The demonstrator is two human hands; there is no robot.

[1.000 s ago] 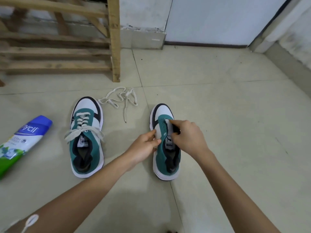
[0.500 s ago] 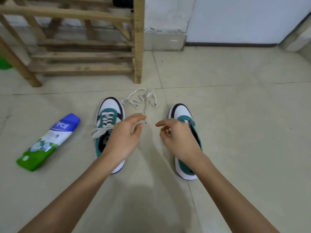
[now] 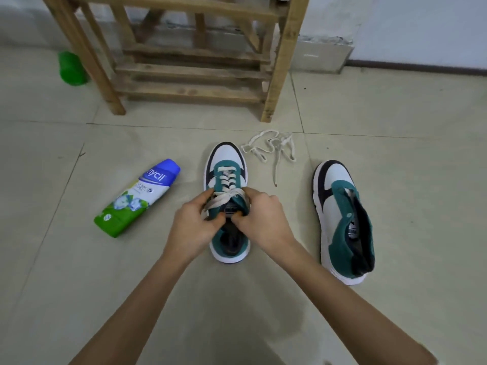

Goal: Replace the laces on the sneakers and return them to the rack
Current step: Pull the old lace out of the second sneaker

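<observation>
Left hand (image 3: 193, 229), right hand (image 3: 263, 219) moved onto laced sneaker (image 3: 227, 159) | left pinches lace (image 3: 224, 200) | right grips sneaker side | fingers curled

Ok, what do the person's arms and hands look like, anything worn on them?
The left hand and right hand are bare, with no gloves, rings or watch visible. The left forearm and right forearm are uncovered too: no sleeves, bands or cables in view.

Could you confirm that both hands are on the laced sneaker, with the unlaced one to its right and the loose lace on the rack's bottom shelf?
One slip: in the head view the loose lace lies on the floor in front of the rack, not on a shelf. The rest stands.
</observation>
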